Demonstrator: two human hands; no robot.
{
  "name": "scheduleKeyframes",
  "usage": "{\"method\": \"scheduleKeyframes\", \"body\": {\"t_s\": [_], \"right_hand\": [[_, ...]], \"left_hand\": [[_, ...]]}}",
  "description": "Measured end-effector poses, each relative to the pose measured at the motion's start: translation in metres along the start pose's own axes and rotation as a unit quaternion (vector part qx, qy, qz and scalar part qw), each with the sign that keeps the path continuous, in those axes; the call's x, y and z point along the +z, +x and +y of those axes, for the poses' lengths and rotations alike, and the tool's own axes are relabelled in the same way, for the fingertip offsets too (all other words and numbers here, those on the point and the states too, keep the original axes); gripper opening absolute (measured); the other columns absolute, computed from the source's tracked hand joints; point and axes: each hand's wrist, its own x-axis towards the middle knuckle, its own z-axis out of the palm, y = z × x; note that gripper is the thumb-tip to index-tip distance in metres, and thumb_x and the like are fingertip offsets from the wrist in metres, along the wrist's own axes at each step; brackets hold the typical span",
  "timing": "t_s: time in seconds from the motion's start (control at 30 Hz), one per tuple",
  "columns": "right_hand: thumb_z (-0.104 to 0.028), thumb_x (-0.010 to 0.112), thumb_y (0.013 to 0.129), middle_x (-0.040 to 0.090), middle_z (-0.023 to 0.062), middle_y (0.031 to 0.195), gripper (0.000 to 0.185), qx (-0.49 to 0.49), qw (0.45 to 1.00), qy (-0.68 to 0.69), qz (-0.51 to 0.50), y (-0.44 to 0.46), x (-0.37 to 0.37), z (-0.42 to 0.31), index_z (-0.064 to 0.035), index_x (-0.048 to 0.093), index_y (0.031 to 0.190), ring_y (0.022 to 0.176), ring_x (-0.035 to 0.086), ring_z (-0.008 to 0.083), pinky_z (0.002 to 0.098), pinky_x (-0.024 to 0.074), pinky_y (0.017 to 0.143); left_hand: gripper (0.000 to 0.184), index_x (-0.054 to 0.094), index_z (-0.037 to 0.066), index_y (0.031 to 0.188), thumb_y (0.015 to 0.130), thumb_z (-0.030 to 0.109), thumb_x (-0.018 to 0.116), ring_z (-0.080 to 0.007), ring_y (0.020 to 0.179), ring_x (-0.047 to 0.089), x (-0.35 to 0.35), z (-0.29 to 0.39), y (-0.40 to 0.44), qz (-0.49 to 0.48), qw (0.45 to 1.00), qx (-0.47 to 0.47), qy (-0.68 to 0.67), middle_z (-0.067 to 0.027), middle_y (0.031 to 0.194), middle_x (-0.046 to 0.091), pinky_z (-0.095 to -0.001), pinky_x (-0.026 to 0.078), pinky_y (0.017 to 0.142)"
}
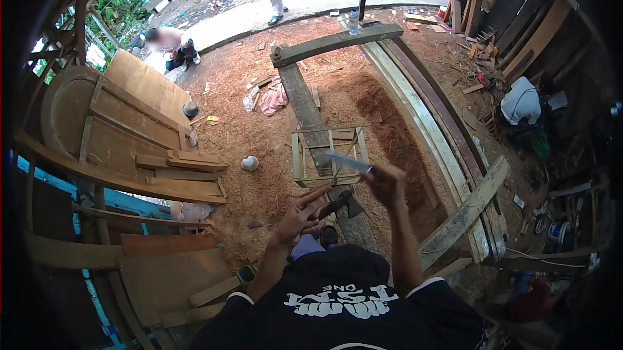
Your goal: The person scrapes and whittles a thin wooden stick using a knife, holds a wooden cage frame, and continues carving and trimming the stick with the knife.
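My left hand point(300, 219) is closed around a thin wooden stick point(315, 194) in front of my body. To its right, my right hand point(387, 186) grips a broad pale blade point(347, 160), whose far end reaches up and left over a small wooden frame point(298, 158). The frame stands on a long dark plank point(303, 103) that runs away from me. A hatchet-like tool point(348, 206) lies between my hands, close to the plank.
Long beams point(428, 136) curve along the right. Boards point(185, 175) are stacked at the left, near a white container point(249, 163). A clear bottle point(353, 22) stands on the far crossbeam point(337, 45). People are at the far left, top and right.
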Motion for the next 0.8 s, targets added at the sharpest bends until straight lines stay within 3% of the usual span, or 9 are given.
{"method": "scheduleKeyframes", "body": {"t_s": [0.07,0.13,0.23,0.33,0.4,0.53,0.63,0.73,0.8], "right_hand": [[-0.028,0.081,0.076,0.059,0.0082,0.057,0.018,0.059,0.993,-0.046,0.091,0.007,-0.012,0.013,-0.0134,0.074,0.084,0.049,0.058,0.0231,0.0343,0.0455,0.049],[-0.028,0.081,0.077,0.061,0.0077,0.058,0.018,0.100,0.992,-0.049,0.056,0.010,-0.028,0.009,-0.0139,0.074,0.085,0.050,0.060,0.0218,0.0345,0.0461,0.049],[-0.023,0.080,0.076,0.064,0.0074,0.060,0.012,0.014,1.000,0.020,0.008,0.000,-0.017,-0.029,-0.0136,0.073,0.082,0.052,0.063,0.0205,0.0326,0.0471,0.049],[-0.029,0.084,0.073,0.066,0.0079,0.063,0.025,-0.073,0.994,0.070,-0.052,-0.026,0.018,-0.051,-0.0081,0.074,0.084,0.053,0.065,0.0207,0.0313,0.0493,0.051],[-0.028,0.081,0.078,0.064,0.0081,0.061,0.023,-0.070,0.994,0.080,-0.001,-0.020,0.019,-0.036,-0.0070,0.073,0.085,0.053,0.065,0.0171,0.0312,0.0481,0.050],[-0.020,0.075,0.085,0.057,0.0101,0.057,0.016,0.122,0.991,-0.015,0.062,0.012,-0.012,-0.006,-0.0049,0.071,0.086,0.050,0.055,0.0094,0.0302,0.0418,0.047],[-0.021,0.079,0.079,0.059,0.0106,0.059,0.018,-0.017,1.000,0.019,0.018,0.004,0.005,-0.018,-0.0064,0.071,0.084,0.050,0.058,0.0198,0.0326,0.0448,0.049],[-0.020,0.084,0.072,0.063,0.0096,0.062,0.020,-0.121,0.987,0.099,-0.041,-0.009,0.025,-0.041,-0.0071,0.072,0.081,0.054,0.063,0.0249,0.0343,0.0488,0.052],[-0.018,0.081,0.076,0.062,0.0079,0.060,0.019,-0.017,0.998,0.048,-0.036,-0.010,0.028,-0.012,-0.0041,0.072,0.084,0.052,0.060,0.0164,0.0315,0.0461,0.050]], "left_hand": [[0.043,0.046,0.010,0.145,0.103,0.015,0.051,0.0011,0.045,0.025,-0.007,-0.006,-0.003,-0.001,1.000,-0.012,-0.023,0.0097,0.065,0.032,-0.0170,0.021,0.037],[0.042,0.047,0.010,0.144,0.103,0.015,0.051,0.0013,0.045,0.026,-0.016,-0.013,-0.002,-0.001,1.000,-0.009,-0.029,0.0097,0.066,0.033,-0.0167,0.023,0.038],[0.041,0.048,0.009,0.143,0.102,0.014,0.051,0.0014,0.047,0.029,-0.015,-0.017,0.005,0.006,1.000,0.011,-0.004,0.0097,0.067,0.036,-0.0167,0.024,0.039],[0.040,0.050,0.008,0.142,0.102,0.013,0.052,0.0013,0.048,0.032,-0.010,-0.025,0.020,0.066,0.997,0.034,0.026,0.0093,0.067,0.039,-0.0168,0.024,0.039],[0.040,0.051,0.007,0.141,0.102,0.013,0.052,0.0010,0.048,0.034,-0.011,-0.016,0.015,0.039,0.998,0.036,0.024,0.0092,0.067,0.040,-0.0171,0.025,0.039],[0.040,0.050,0.006,0.141,0.102,0.014,0.052,0.0008,0.046,0.030,-0.022,-0.006,0.001,0.015,1.000,0.023,0.013,0.0098,0.063,0.036,-0.0177,0.023,0.039],[0.041,0.048,0.006,0.143,0.102,0.014,0.052,0.0008,0.046,0.029,-0.024,-0.012,0.007,-0.006,1.000,0.023,0.002,0.0100,0.063,0.035,-0.0176,0.023,0.038],[0.041,0.047,0.006,0.143,0.103,0.013,0.050,0.0008,0.046,0.028,-0.014,-0.017,0.016,0.070,0.997,0.001,0.034,0.0097,0.064,0.035,-0.0175,0.023,0.038],[0.040,0.049,0.006,0.142,0.102,0.012,0.051,0.0008,0.046,0.029,-0.015,-0.012,0.011,0.027,0.999,0.014,-0.014,0.0091,0.066,0.037,-0.0172,0.023,0.038]]}}
